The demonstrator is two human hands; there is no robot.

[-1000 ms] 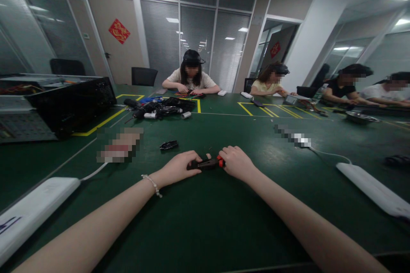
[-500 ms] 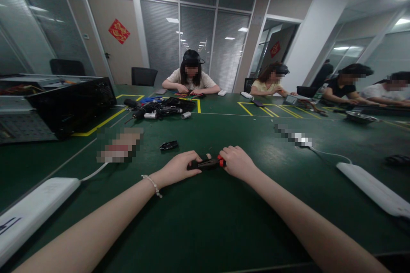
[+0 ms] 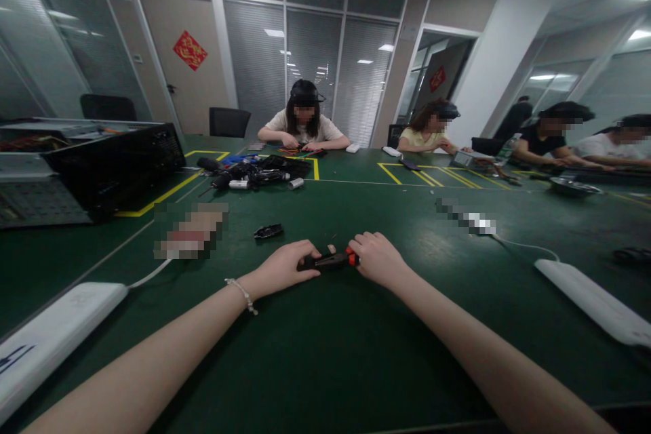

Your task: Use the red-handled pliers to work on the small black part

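Note:
My right hand (image 3: 373,254) is closed around the red handles of a pair of pliers (image 3: 333,260). The dark head of the pliers points left, toward my left hand (image 3: 289,261). Between the thumb and fingers of that hand is a small black part (image 3: 306,262), which meets the jaws. Its exact kind is hidden by my fingers. A small tan scrap (image 3: 331,249) lies just beyond the pliers. Farther off to the left, a black plastic piece (image 3: 268,231) rests on the green table (image 3: 325,359).
A white power strip (image 3: 66,325) lies at left, another white strip (image 3: 590,298) at right. An open computer case (image 3: 116,169) stands at back left. A heap of black tools and cables (image 3: 259,173) sits mid-table. Several people work around the far side.

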